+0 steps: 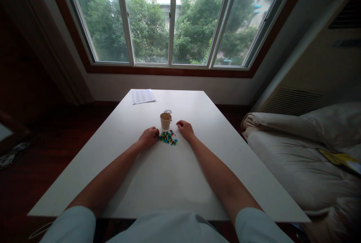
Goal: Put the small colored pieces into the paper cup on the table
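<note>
While the left hand (149, 138) rested at the left edge of the pile of small coloured pieces (168, 138), the right hand (185, 129) was positioned to the right of the cup (166, 122), apart from it. The fingers of the left hand were curled inward; whether they gripped a piece could not be determined. The fingers of the right hand were bent toward the cup; whether they held a piece likewise could not be determined. The pile lay on the white surface (175, 183), between the hands and on the near side of the cup. The cup stood upright, mouth upward. Paper sheets (143, 96) lay at the far left corner of the surface.
</note>
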Demonstrator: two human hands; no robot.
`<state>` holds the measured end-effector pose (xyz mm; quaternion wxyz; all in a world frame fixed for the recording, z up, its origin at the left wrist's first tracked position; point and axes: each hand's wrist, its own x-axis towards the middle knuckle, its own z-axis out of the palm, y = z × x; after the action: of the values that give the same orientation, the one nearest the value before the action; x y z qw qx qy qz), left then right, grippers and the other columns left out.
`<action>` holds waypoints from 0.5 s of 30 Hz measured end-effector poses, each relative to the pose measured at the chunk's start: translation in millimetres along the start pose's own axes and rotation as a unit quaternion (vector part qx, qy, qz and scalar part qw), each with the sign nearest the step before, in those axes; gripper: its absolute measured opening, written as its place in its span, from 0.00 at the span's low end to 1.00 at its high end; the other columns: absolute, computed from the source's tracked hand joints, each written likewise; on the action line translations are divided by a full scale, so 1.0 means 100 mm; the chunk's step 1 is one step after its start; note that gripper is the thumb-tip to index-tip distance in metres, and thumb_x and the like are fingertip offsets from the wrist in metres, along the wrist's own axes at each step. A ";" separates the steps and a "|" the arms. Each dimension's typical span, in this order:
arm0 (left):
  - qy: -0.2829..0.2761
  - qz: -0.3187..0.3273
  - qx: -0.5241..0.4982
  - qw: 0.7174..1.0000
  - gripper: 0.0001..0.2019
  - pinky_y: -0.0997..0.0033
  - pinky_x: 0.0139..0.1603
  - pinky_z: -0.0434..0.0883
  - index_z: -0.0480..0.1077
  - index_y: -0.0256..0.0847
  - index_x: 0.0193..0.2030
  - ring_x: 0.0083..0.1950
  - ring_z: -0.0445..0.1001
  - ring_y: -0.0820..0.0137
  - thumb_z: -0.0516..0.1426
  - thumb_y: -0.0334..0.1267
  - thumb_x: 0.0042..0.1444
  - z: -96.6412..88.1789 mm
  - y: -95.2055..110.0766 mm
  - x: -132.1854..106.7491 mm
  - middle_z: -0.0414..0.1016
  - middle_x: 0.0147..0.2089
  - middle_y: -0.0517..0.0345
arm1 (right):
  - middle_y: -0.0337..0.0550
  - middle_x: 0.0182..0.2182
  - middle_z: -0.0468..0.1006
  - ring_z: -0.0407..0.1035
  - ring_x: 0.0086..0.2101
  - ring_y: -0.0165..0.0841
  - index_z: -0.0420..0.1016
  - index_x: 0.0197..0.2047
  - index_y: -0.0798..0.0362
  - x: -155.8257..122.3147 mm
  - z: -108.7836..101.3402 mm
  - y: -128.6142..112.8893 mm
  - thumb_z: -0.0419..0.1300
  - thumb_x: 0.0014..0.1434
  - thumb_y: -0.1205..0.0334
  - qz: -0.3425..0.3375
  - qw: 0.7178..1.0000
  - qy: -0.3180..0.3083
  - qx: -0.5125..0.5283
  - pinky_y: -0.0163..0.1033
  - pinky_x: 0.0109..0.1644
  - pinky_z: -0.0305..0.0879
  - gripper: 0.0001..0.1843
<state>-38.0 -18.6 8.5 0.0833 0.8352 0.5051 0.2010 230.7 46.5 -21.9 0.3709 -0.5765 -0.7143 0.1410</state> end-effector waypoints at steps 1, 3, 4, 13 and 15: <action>-0.001 0.000 -0.003 1.000 0.09 0.71 0.39 0.67 0.75 0.42 0.37 0.37 0.72 0.69 0.55 0.30 0.52 0.00 -0.01 0.00 0.74 0.40 0.54 | 0.40 0.36 0.81 0.71 0.36 0.33 0.80 0.39 0.50 0.00 0.00 0.00 0.55 0.58 0.65 0.000 1.000 0.001 0.000 0.36 0.45 0.65 0.12; -0.003 0.003 -0.009 1.000 0.09 0.71 0.39 0.66 0.75 0.42 0.37 0.37 0.72 0.69 0.55 0.30 0.51 0.01 -0.02 0.01 0.74 0.40 0.55 | 0.40 0.36 0.80 0.71 0.36 0.32 0.80 0.39 0.50 0.00 0.00 0.00 0.55 0.58 0.65 -0.002 1.000 0.001 -0.001 0.36 0.45 0.65 0.12; -0.005 0.004 -0.011 1.000 0.09 0.71 0.39 0.66 0.75 0.43 0.37 0.37 0.72 0.69 0.55 0.30 0.51 0.01 -0.02 0.01 0.73 0.40 0.55 | 0.40 0.35 0.80 0.71 0.36 0.32 0.80 0.39 0.50 0.00 0.00 0.00 0.55 0.58 0.65 -0.003 1.000 0.001 -0.001 0.36 0.45 0.65 0.12; -0.023 -0.001 -0.006 1.000 0.08 0.71 0.37 0.65 0.74 0.42 0.36 0.37 0.71 0.68 0.55 0.31 0.50 -0.01 0.00 0.01 0.73 0.39 0.55 | 0.39 0.35 0.80 0.71 0.35 0.32 0.80 0.39 0.50 0.01 0.01 0.02 0.55 0.58 0.66 -0.004 1.000 -0.001 -0.003 0.36 0.44 0.64 0.12; -0.029 -0.007 -0.005 1.000 0.09 0.72 0.37 0.65 0.75 0.42 0.36 0.37 0.71 0.69 0.55 0.31 0.50 -0.01 -0.01 0.02 0.74 0.38 0.55 | 0.39 0.35 0.80 0.71 0.35 0.32 0.80 0.39 0.49 0.01 0.01 0.03 0.55 0.58 0.66 -0.002 1.000 -0.002 -0.003 0.36 0.43 0.64 0.12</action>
<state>-38.2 -16.8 9.7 0.1033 0.8367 0.5074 0.1782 231.9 48.2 -23.8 0.3681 -0.5761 -0.7163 0.1396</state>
